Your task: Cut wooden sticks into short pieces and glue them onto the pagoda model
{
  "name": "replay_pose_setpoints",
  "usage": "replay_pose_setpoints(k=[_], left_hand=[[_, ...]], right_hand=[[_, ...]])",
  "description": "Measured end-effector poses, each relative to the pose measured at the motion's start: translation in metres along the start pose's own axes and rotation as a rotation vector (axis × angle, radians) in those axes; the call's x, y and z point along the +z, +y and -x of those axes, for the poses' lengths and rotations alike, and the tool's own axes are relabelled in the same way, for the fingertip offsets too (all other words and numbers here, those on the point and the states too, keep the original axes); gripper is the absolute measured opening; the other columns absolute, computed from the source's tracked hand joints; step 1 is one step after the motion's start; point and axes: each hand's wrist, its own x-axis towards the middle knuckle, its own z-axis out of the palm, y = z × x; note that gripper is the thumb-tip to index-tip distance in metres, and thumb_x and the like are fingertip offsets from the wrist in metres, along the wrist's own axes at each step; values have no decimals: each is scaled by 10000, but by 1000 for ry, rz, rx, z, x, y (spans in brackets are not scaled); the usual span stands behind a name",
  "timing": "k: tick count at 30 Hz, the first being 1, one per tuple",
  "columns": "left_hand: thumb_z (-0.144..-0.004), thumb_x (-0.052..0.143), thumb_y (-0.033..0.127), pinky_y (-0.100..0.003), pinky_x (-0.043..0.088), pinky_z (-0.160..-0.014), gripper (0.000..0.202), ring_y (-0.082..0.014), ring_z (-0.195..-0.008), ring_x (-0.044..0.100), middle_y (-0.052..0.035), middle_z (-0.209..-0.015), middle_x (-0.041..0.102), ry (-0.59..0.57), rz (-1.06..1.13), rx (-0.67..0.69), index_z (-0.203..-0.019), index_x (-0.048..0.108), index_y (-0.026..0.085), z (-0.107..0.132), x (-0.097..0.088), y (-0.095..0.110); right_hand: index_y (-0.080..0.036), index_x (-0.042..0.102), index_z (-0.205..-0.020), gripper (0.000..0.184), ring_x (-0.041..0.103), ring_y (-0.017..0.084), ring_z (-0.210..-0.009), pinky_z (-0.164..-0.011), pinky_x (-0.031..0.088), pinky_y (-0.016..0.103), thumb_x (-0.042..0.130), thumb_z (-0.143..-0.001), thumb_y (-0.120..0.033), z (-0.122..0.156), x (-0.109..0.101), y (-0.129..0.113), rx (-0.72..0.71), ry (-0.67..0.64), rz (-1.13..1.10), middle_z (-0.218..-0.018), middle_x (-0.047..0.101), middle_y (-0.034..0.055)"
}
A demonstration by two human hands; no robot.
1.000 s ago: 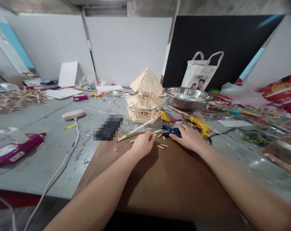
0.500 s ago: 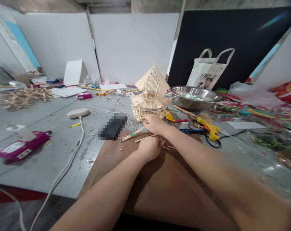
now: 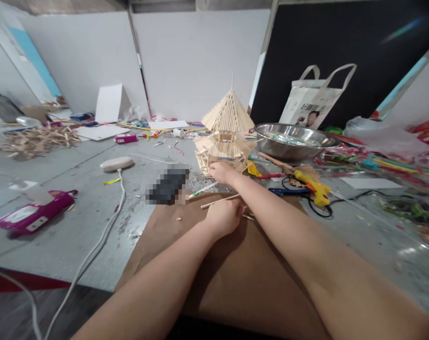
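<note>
My left hand (image 3: 226, 217) is closed over the brown sheet, with a thin wooden stick (image 3: 214, 203) sticking out from it to the left. My right hand (image 3: 222, 172) reaches past it to the base of a pagoda model (image 3: 227, 134) built from pale wooden sticks. Its fingers are pinched together at the model's front edge; what they hold, if anything, is hidden. A slender clear-and-green tool (image 3: 203, 190) lies just below that hand, its right end near the wrist. Short stick pieces (image 3: 248, 217) lie beside my left hand.
A dark blurred-out slab (image 3: 167, 186) lies left of the model. On the right are a yellow glue gun (image 3: 313, 188) with its black cord and a steel bowl (image 3: 296, 144). A purple power strip (image 3: 35, 215) and a white cable (image 3: 110, 231) occupy the left. Brown paper (image 3: 235, 278) covers the front.
The view has shifted slightly. The green-and-clear tool has slid a little up and right, closer to my right hand. Both hands keep nearly the same places.
</note>
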Motion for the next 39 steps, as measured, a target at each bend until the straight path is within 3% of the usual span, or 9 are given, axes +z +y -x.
replay_pose_setpoints(k=[11,24,39], left_hand=[[-804,300,293,-293,431,-611,262,-205,-705,588,-53,-769,634,15,3,18,-782,542,195,0,1,-2],[-812,297,304,-287,432,-642,275,-196,-743,585,-49,-811,636,-13,-1,5,-817,550,196,0,-2,0],[-800,304,296,-288,447,-615,259,-197,-736,588,-40,-785,633,15,-23,24,-792,544,199,0,0,-1]], right_hand=[[-125,661,-704,279,513,108,-582,-486,312,183,416,-676,-256,-3,-1,4,6,-26,-60,-628,625,25],[-118,667,-684,305,525,120,-609,-524,331,197,382,-689,-229,-7,2,8,-23,11,-103,-656,640,52],[-130,636,-691,360,495,114,-612,-519,286,209,331,-750,-312,7,-1,14,-2,210,-77,-689,634,44]])
